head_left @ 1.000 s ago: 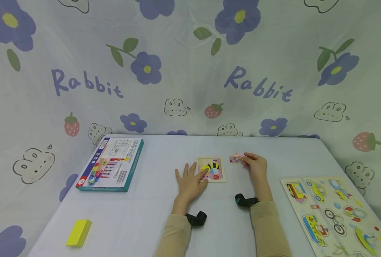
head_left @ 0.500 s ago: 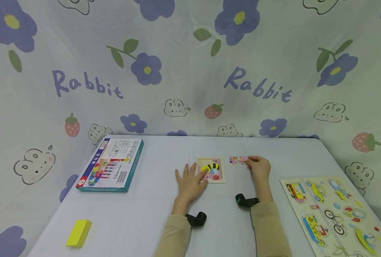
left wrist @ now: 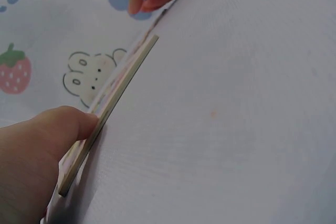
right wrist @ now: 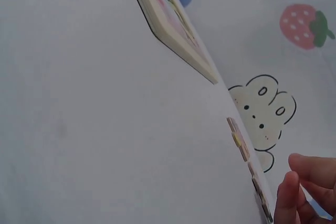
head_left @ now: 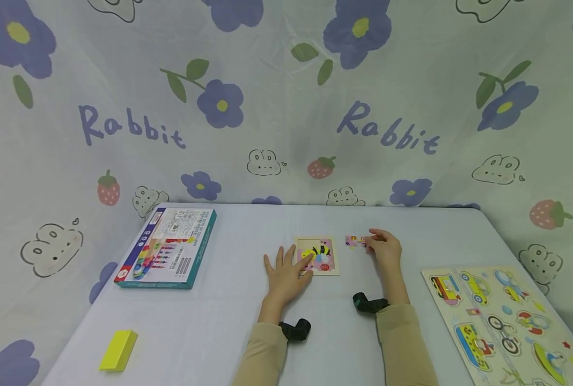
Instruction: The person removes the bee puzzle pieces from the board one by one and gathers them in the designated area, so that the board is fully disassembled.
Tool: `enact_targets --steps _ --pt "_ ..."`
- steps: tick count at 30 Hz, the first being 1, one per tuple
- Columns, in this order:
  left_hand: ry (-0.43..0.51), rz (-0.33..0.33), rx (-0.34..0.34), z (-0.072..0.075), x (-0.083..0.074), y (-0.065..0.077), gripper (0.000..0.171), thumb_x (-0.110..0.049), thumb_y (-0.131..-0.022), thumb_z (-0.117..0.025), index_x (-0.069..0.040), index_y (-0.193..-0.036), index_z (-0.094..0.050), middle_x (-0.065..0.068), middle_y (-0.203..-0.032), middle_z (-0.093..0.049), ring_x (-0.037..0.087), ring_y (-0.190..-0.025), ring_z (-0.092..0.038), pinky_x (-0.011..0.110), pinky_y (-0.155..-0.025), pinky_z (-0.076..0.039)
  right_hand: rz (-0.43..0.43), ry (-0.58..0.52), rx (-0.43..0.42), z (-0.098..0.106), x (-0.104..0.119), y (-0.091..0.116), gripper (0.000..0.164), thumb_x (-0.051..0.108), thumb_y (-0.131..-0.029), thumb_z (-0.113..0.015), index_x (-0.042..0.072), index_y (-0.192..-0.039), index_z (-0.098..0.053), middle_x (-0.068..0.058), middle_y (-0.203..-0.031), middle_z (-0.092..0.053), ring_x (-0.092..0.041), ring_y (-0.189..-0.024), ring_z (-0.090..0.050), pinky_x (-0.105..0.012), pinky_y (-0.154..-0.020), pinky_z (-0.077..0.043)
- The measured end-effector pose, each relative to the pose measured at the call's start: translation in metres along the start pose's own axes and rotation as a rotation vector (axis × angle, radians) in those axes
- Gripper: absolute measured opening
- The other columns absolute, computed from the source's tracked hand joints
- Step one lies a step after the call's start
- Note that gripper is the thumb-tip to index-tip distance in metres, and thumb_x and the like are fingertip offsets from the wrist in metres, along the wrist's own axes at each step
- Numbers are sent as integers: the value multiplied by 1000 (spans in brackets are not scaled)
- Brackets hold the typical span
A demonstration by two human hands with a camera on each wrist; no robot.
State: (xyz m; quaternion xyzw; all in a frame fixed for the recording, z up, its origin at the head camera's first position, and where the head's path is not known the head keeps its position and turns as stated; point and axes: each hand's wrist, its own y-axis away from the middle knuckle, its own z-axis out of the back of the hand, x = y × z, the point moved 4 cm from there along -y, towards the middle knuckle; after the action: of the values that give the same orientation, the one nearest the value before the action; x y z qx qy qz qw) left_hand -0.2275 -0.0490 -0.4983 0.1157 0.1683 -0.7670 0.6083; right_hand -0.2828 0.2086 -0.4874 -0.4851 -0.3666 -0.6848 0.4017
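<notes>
A small square wooden puzzle [head_left: 328,252] with a bee picture lies in its pale frame near the middle of the table. My left hand [head_left: 284,276] rests by its left side, fingers spread, thumb and index finger on the puzzle; the left wrist view shows the thumb [left wrist: 79,123] at the frame's edge. To the puzzle's right, pink jigsaw pieces [head_left: 351,241] lie flat in a short row. Over the row's right end is my right hand [head_left: 387,251], fingers loosely bent. In the right wrist view, its thumb and fingertips are close beside the pieces [right wrist: 239,140], with nothing visible between them.
A flat toy box [head_left: 170,249] lies at the back left, a yellow block [head_left: 118,350] at the front left. On the right is a large picture board [head_left: 489,289] with vehicle shapes. A printed curtain [head_left: 286,123] hangs behind the table's far edge.
The right hand shifted right and back left, its fingers now over the row's right end. The pieces, askew a second ago, now lie in a straight row. The left hand stayed put.
</notes>
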Motion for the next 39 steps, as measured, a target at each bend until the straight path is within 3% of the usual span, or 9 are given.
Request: enact_targets --steps 8,22,32,39 --pt "15 -5 -1 2 0 1 41 -44 -89 -47 -36 -129 -54 9 -148 -31 39 -138 -14 67 -101 6 39 -49 97 -20 9 7 34 6 -84 -65 -1 -117 -60 -11 -94 -55 -7 -63 -58 -15 -60 -51" --pt "7 1 -1 0 0 2 41 -46 -89 -47 -37 -129 -54 9 -148 -31 39 -138 -14 67 -101 5 96 104 250 -53 14 18 32 16 -86 -64 8 -117 -61 -12 -102 -58 -19 -82 -53 -20 -65 -48" --pt "-20 -1 8 -1 1 -1 41 -47 -90 -46 -38 -130 -53 9 -148 -31 39 -138 -15 68 -101 3 219 301 372 -68 17 25 26 14 -84 -65 12 -110 -66 -11 -106 -59 -24 -91 -53 -31 -72 -45" --pt "-13 -2 12 -1 1 -1 42 -47 -90 -45 -38 -130 -52 9 -149 -30 39 -138 -13 67 -101 5 342 489 475 -77 19 29 34 21 -80 -71 17 -113 -67 -13 -114 -51 -28 -99 -49 -45 -84 -41"
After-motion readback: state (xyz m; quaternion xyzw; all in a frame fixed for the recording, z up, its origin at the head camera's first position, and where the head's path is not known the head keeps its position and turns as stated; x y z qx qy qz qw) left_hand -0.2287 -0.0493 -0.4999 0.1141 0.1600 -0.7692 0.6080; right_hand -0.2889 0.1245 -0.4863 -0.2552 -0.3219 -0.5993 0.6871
